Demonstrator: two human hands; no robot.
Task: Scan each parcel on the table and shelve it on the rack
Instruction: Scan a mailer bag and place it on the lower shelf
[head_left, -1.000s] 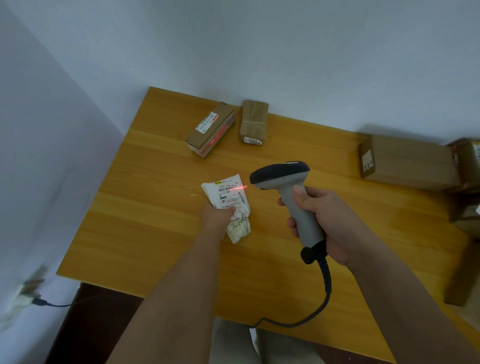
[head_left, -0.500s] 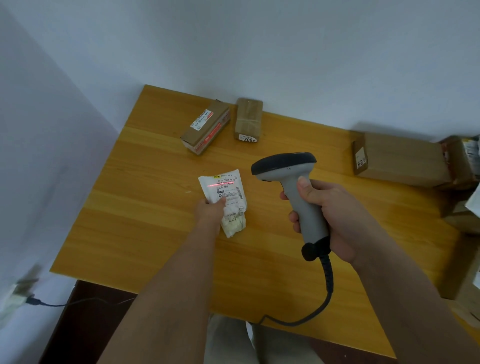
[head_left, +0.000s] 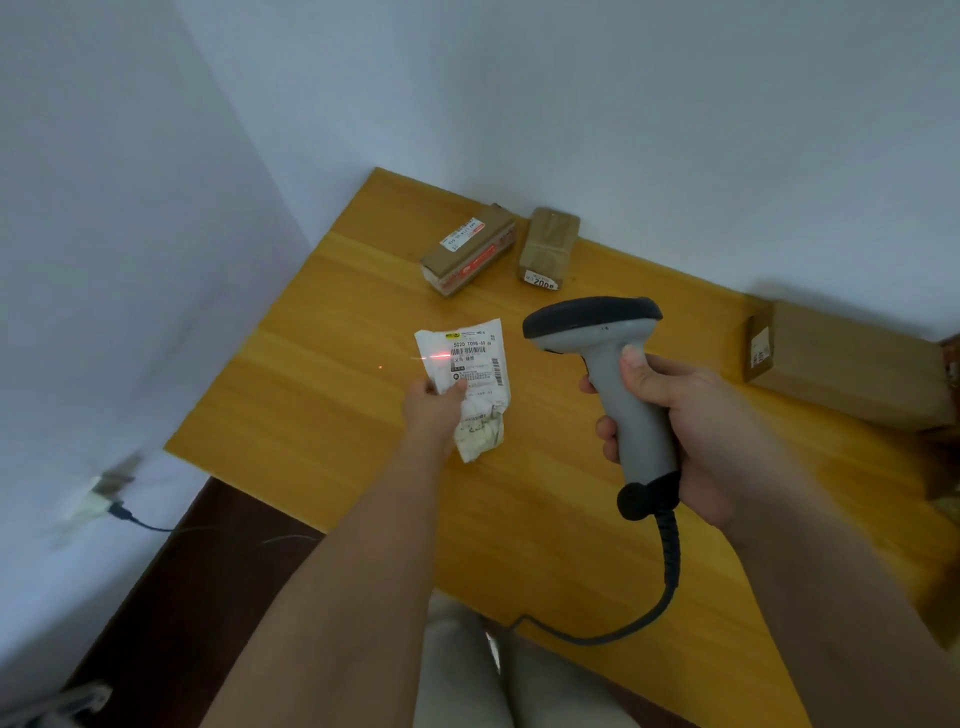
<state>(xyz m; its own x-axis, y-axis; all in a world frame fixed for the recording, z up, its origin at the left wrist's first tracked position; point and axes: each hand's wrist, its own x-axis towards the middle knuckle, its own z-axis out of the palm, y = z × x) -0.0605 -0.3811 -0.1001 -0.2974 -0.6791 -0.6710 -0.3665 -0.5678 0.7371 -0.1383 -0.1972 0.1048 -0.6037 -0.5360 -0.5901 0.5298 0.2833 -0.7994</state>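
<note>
My left hand (head_left: 434, 408) pinches a small crumpled white parcel (head_left: 470, 379) by its lower left corner, label side up, above the wooden table (head_left: 322, 395). A red scan line lies across the left part of its barcode label. My right hand (head_left: 675, 415) grips the handle of a grey barcode scanner (head_left: 608, 358), whose dark head points left at the parcel. The scanner's black cable (head_left: 660, 582) hangs down over the table's front edge.
Two small brown boxes (head_left: 467, 254) (head_left: 548, 247) lie near the back wall. A larger cardboard box (head_left: 841, 364) sits at the right, with more boxes cut off at the right edge. A wall socket with a plug (head_left: 104, 499) is low on the left wall.
The red scan line has slid leftward across the label, from its right side to its left edge. Both hands keep their hold; the view has shifted slightly.
</note>
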